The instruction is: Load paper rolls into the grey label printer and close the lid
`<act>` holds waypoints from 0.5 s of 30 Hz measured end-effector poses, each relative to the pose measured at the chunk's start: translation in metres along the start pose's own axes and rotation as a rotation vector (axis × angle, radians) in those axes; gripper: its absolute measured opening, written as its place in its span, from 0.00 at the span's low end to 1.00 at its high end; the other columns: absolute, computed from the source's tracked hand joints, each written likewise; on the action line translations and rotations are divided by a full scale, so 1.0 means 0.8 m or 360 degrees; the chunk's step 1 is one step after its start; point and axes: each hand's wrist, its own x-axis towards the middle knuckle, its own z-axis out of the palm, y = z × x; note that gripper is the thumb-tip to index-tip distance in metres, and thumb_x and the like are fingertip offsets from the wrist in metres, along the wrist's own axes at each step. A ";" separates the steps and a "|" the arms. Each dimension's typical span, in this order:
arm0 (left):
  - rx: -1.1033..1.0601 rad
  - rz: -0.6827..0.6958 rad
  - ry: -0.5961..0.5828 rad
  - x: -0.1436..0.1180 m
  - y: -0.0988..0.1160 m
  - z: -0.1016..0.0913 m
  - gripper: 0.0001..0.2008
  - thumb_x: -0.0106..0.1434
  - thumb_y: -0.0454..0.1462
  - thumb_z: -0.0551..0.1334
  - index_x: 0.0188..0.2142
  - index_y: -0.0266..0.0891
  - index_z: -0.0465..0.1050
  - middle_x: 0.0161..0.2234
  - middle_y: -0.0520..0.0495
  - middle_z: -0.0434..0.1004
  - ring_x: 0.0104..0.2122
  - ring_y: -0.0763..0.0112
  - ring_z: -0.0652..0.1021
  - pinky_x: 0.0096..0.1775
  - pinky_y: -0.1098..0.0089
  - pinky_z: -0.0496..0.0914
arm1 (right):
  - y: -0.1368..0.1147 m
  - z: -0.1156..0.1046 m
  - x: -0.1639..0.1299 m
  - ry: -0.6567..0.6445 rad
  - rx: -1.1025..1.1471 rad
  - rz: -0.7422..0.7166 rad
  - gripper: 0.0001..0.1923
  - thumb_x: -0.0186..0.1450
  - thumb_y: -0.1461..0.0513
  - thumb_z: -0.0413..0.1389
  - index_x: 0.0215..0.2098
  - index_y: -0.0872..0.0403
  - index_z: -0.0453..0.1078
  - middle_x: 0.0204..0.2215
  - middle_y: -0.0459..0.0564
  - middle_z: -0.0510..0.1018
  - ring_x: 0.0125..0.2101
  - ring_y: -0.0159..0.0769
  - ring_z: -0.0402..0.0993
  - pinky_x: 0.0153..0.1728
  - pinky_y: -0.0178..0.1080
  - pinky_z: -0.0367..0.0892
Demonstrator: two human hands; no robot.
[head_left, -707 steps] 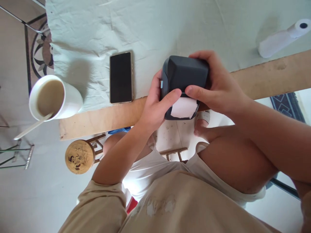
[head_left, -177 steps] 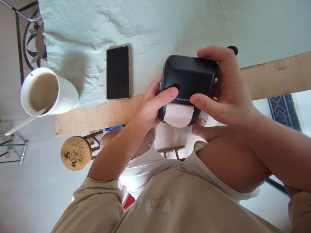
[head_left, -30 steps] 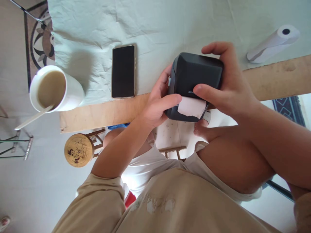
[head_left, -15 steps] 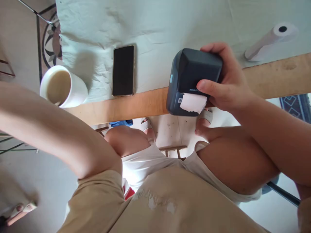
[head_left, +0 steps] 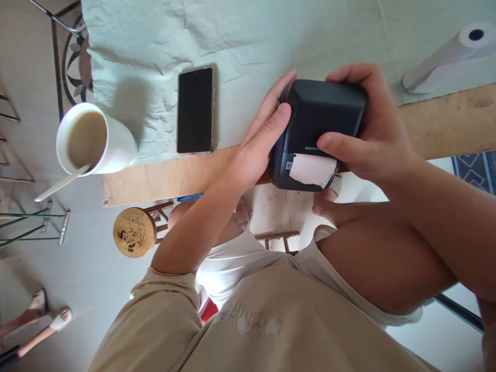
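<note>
A dark label printer [head_left: 325, 111] is held over the table's front edge, between both my hands. Out of its slot sticks a torn piece of white paper [head_left: 313, 170]. My right hand [head_left: 374, 121] grips its right side, thumb on the top face and fingers around the far edge. Against the left side lies my left hand [head_left: 263, 134], its thumb on the near-left corner and its fingers along the side. The undersides of the fingers are hidden.
Left of the printer lies a phone [head_left: 196, 111]. A white mug [head_left: 116, 144] of brown drink, with a spoon [head_left: 62, 183], stands at the left. A white paper roll [head_left: 442, 62] is at the right. Below are a wooden stool [head_left: 135, 232] and another person's feet [head_left: 50, 315].
My left arm has come in from the far left, and that hand now holds the printer's left side. The printer and right hand have shifted slightly right.
</note>
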 end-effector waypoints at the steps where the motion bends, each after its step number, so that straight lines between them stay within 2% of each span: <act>1: -0.0002 0.0088 -0.0112 -0.005 -0.001 -0.001 0.18 0.72 0.36 0.47 0.56 0.39 0.67 0.52 0.49 0.76 0.56 0.68 0.75 0.53 0.75 0.68 | -0.002 0.001 0.000 0.0026 -0.0113 -0.0070 0.30 0.56 0.48 0.64 0.51 0.48 0.60 0.46 0.48 0.68 0.43 0.29 0.68 0.43 0.36 0.70; 3: -0.0081 0.0201 -0.0231 -0.013 0.000 0.000 0.23 0.72 0.36 0.43 0.65 0.38 0.57 0.51 0.48 0.77 0.56 0.69 0.76 0.52 0.76 0.70 | -0.006 0.004 -0.001 0.0105 -0.0368 -0.0169 0.30 0.57 0.46 0.62 0.51 0.48 0.61 0.48 0.48 0.68 0.46 0.32 0.68 0.46 0.38 0.68; 5: -0.0188 0.0204 -0.0236 -0.017 0.001 0.000 0.27 0.72 0.35 0.42 0.69 0.44 0.49 0.46 0.50 0.79 0.55 0.68 0.76 0.52 0.73 0.71 | -0.007 0.007 -0.001 0.0170 -0.0543 -0.0137 0.31 0.58 0.44 0.61 0.54 0.47 0.60 0.50 0.47 0.67 0.44 0.31 0.68 0.43 0.38 0.68; 6: -0.0241 0.0191 -0.0216 -0.017 0.001 -0.002 0.27 0.72 0.35 0.44 0.69 0.48 0.49 0.44 0.52 0.79 0.56 0.68 0.76 0.53 0.72 0.71 | -0.007 0.009 -0.002 0.0188 -0.0577 -0.0078 0.32 0.58 0.44 0.60 0.55 0.46 0.59 0.51 0.47 0.67 0.43 0.30 0.68 0.40 0.37 0.67; 8: -0.0302 0.0162 -0.0212 -0.013 -0.001 -0.012 0.22 0.71 0.36 0.48 0.62 0.51 0.60 0.41 0.54 0.79 0.56 0.68 0.76 0.53 0.70 0.71 | -0.006 0.013 -0.002 0.0195 -0.0570 0.0016 0.33 0.59 0.42 0.59 0.57 0.44 0.57 0.51 0.47 0.67 0.39 0.29 0.68 0.33 0.35 0.65; 10: -0.0286 0.0126 -0.0334 -0.006 -0.004 -0.027 0.12 0.70 0.39 0.53 0.49 0.43 0.70 0.41 0.53 0.79 0.54 0.67 0.77 0.52 0.71 0.72 | -0.005 0.016 -0.002 0.0203 -0.0561 0.0069 0.32 0.62 0.42 0.55 0.59 0.43 0.57 0.51 0.48 0.68 0.39 0.29 0.68 0.32 0.35 0.65; 12: -0.0265 0.0009 -0.0473 0.001 -0.007 -0.042 0.13 0.70 0.43 0.54 0.42 0.38 0.72 0.42 0.48 0.80 0.52 0.64 0.78 0.50 0.68 0.73 | -0.005 0.016 -0.002 0.0208 -0.0574 0.0095 0.30 0.65 0.42 0.51 0.61 0.41 0.56 0.54 0.47 0.67 0.43 0.32 0.69 0.34 0.37 0.68; 15: -0.0283 -0.0077 -0.0540 0.008 -0.011 -0.053 0.19 0.70 0.48 0.52 0.41 0.38 0.75 0.42 0.44 0.80 0.47 0.62 0.79 0.49 0.65 0.73 | -0.009 0.013 -0.003 0.0209 -0.0613 0.0007 0.27 0.67 0.44 0.50 0.62 0.35 0.55 0.60 0.43 0.62 0.54 0.37 0.67 0.41 0.39 0.70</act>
